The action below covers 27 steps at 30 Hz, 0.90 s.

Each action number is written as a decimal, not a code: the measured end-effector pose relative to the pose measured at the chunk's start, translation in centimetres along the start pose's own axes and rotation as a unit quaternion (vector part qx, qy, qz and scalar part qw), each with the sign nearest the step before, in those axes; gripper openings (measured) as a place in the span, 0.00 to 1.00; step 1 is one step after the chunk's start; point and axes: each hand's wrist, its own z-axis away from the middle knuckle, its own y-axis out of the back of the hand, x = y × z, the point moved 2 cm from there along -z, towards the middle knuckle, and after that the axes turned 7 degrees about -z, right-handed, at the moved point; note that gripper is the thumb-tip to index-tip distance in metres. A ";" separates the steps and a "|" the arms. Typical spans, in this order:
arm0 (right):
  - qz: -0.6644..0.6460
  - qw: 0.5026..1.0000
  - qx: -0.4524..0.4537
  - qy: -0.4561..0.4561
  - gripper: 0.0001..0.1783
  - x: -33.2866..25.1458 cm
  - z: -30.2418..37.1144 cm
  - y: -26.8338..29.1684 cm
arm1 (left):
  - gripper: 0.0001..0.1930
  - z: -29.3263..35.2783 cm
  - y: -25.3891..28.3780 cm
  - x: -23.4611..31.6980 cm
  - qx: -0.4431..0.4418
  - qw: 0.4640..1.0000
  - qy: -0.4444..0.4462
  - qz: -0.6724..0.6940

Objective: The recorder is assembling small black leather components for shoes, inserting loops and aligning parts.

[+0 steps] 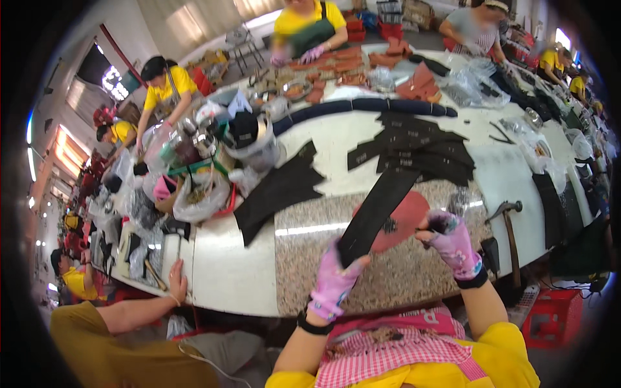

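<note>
My left hand (336, 281), in a pink patterned fingerless glove, grips the near end of a long black strip (378, 210) that looks like leather or fabric. The strip slants away from me, its far end reaching the pile of black cut pieces (420, 145). Under it lies a red rounded pad (411, 213) with a dark smudge, on a speckled granite slab (304, 258). My right hand (455, 244), gloved alike, is at the pad's right edge. Its bare fingertips are pinched together; what they hold, if anything, is too small to make out.
A hammer (510, 233) lies right of the slab. More black pieces (278, 187) lie to the left, near a white bucket (255, 152) and bags. A dark padded roll (362, 107) curves behind. Beside me on the left, another person's hand (176, 284) rests on the table edge.
</note>
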 end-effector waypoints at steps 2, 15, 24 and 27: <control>-0.032 0.997 -0.068 0.018 0.09 -0.1 0.2 -1.4 | 0.20 -0.1 -1.4 0.7 -0.057 0.990 0.063 0.113; 0.140 0.958 -0.110 0.223 0.09 2.9 1.0 -3.4 | 0.16 2.0 -3.5 2.3 -0.055 0.990 0.053 0.118; 0.025 0.994 0.025 0.106 0.17 4.1 1.8 -3.9 | 0.13 2.2 -3.8 2.5 -0.021 0.997 0.028 0.071; -0.067 0.996 0.027 0.059 0.15 4.8 2.9 -3.7 | 0.14 2.8 -4.5 2.4 -0.066 0.983 0.069 0.156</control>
